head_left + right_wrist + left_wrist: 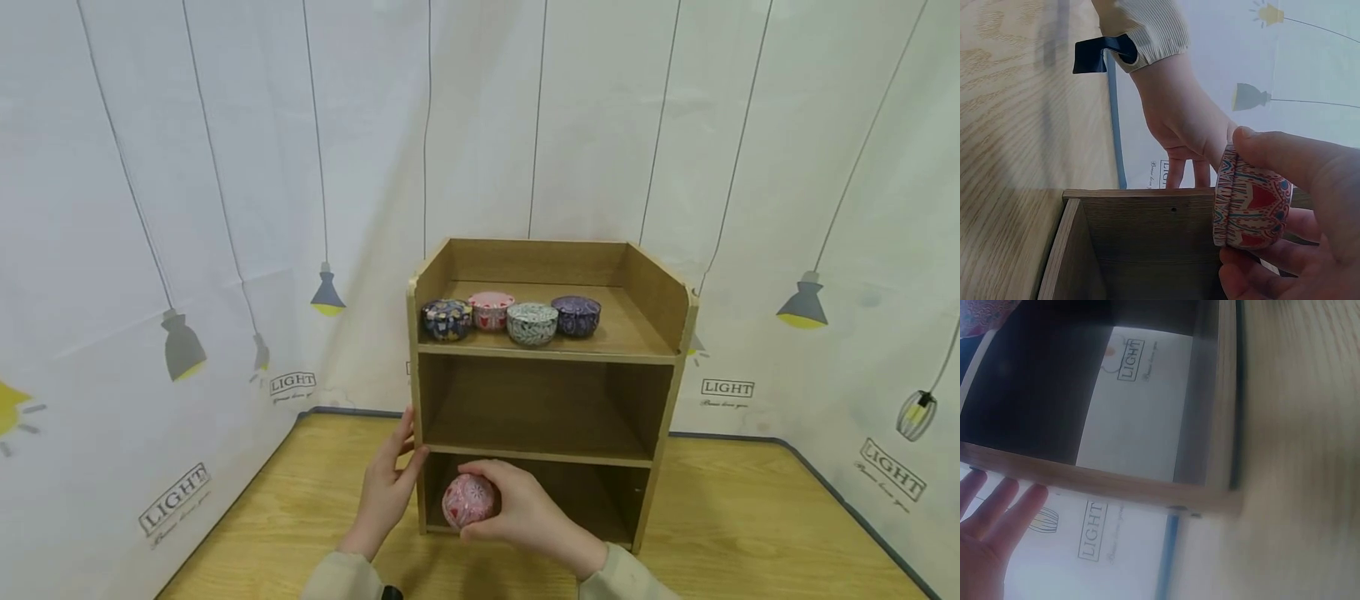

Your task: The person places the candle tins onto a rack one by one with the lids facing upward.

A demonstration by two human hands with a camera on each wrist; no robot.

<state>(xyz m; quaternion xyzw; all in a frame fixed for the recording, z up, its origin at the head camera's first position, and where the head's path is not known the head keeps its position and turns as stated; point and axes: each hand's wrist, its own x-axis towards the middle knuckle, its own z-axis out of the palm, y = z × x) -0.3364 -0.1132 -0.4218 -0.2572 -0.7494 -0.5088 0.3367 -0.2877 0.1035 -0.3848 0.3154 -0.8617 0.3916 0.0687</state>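
Note:
My right hand [528, 512] grips a small round tin [467, 502] with a pink top and red heart patterns, at the opening of the lowest compartment of a wooden shelf unit [540, 457]. In the right wrist view the thumb and fingers pinch the tin [1252, 203] on opposite sides, its patterned wall showing. My left hand [384, 483] touches the unit's left side panel with fingers extended. The left wrist view shows those fingertips against the panel's edge, the left hand [991, 531] holding nothing.
On the top tier stand a navy floral tin [447, 320], a pink heart tin [491, 311], a green-leaf tin [532, 325] and a purple tin [576, 317]. The unit sits on a wood-grain table [750, 500], with a lamp-printed sheet [585, 125] behind and at both sides.

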